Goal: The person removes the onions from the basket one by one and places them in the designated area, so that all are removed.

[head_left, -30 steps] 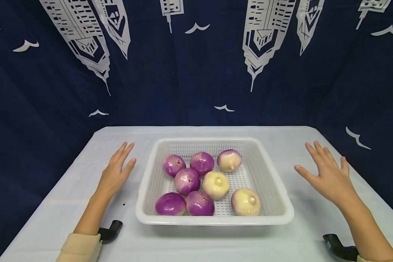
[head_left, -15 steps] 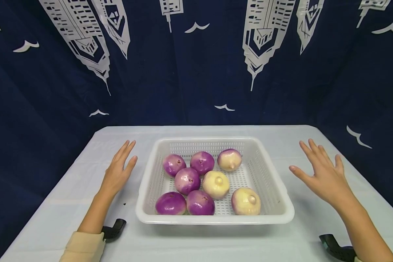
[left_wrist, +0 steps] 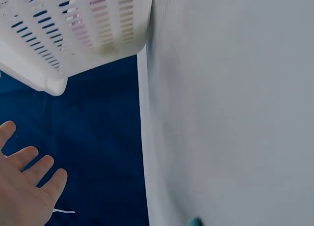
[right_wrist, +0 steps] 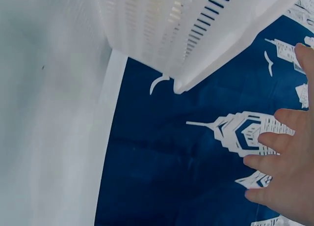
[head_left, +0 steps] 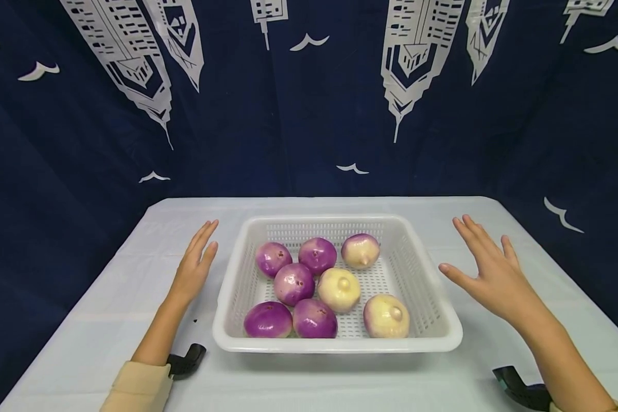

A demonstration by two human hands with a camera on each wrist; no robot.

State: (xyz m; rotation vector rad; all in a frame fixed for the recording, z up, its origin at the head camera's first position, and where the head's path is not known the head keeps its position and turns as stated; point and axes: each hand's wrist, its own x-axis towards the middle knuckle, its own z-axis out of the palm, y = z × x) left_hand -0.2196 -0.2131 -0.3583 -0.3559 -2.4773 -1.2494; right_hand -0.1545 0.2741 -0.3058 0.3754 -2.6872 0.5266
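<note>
A white plastic basket (head_left: 432, 309) with slotted walls sits mid-table. Inside lie several glossy round vegetables that look like turnips. Purple sides face up on those at the left, such as the front purple turnip (head_left: 268, 320); cream, knobbed ends show on the middle turnip (head_left: 339, 290), the front right turnip (head_left: 386, 316) and the back right turnip (head_left: 360, 252). My left hand (head_left: 193, 269) hovers left of the basket, fingers straight, holding nothing. To the basket's right, my right hand (head_left: 494, 277) is raised with fingers spread, also holding nothing. Both hands are apart from the basket.
A white cloth covers the table (head_left: 329, 383), with a small dark speck at left. Behind it hangs a dark blue curtain (head_left: 309, 126) with white building and bird prints. Black wrist mounts, such as the left mount (head_left: 187, 360), jut inward from both forearms.
Both hands have moved inward toward the basket, the right hand farther than the left. The basket and the turnips have stayed where they were.
</note>
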